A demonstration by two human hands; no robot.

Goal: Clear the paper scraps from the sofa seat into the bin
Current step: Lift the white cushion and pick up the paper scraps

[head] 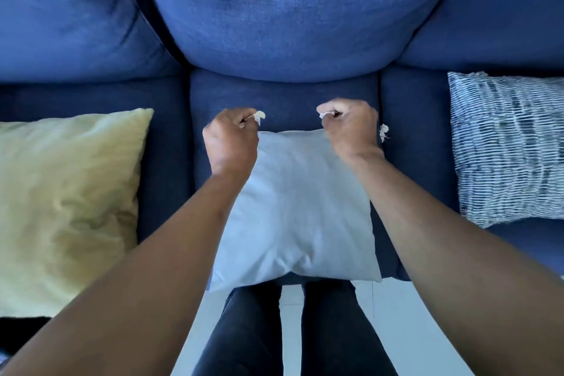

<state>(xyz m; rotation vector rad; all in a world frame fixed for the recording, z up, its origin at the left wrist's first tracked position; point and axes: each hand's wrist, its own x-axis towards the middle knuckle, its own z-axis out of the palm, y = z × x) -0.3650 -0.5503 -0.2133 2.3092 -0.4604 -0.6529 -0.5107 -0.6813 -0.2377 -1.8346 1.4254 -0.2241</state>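
White paper scrap is pinched in the curled fingers of the left hand, its tip showing past the knuckles. Right hand is likewise curled tight, gripping a second scrap that shows at the fingers. Both fists are over the middle sofa seat, at the far edge of a pale blue cushion lying on that seat. A third scrap sits just right of the right hand, at the seam between middle and right seats; whether it rests on the seat or hangs from the hand cannot be determined. Yellow cushion lies on the left seat, a striped blue-and-white cushion on the right. Dark blue back cushions stand at the far side. Bin not in view.
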